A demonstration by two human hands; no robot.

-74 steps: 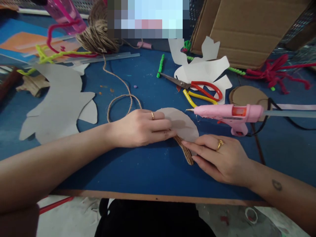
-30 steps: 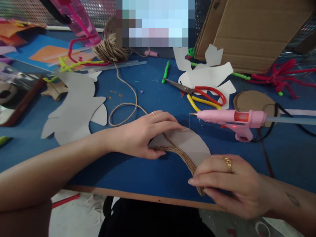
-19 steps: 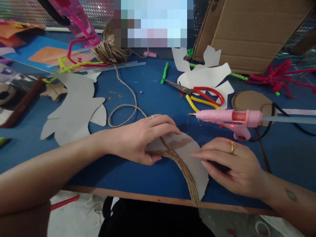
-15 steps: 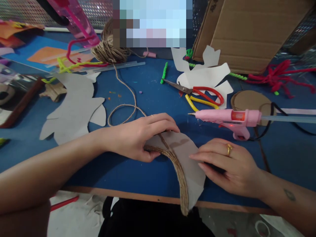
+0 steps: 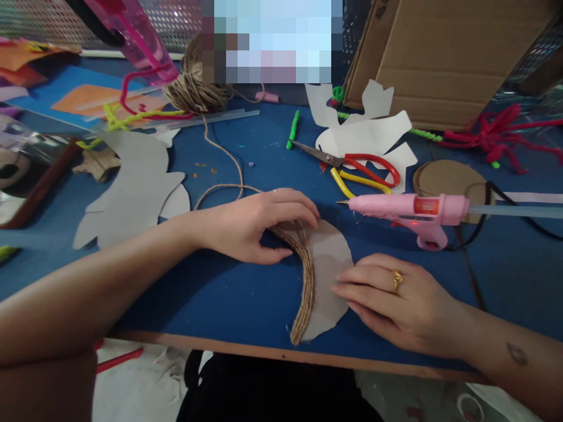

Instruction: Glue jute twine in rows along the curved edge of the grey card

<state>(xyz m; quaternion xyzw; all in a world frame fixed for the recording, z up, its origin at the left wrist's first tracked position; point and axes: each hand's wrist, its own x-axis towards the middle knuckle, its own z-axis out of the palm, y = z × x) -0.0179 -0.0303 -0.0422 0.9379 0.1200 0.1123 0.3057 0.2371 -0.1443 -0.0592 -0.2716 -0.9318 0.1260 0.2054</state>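
Note:
A half-round grey card lies near the table's front edge, with a band of coiled jute twine glued along its curved left side. My left hand curls over the card's upper end, fingers across the twine and thumb beside it. My right hand lies flat, its fingertips touching the card's right edge. A loose twine strand runs from the twine ball toward my left hand, where its end is hidden.
A pink hot glue gun lies just above my right hand, beside red-handled scissors and yellow-handled pliers. Grey cutouts lie left, white cutouts and a cardboard disc behind, on the blue table.
The card has turned on the table, and its twine-bound lower end has swung left and back from over the front edge. My left hand has shifted slightly upward.

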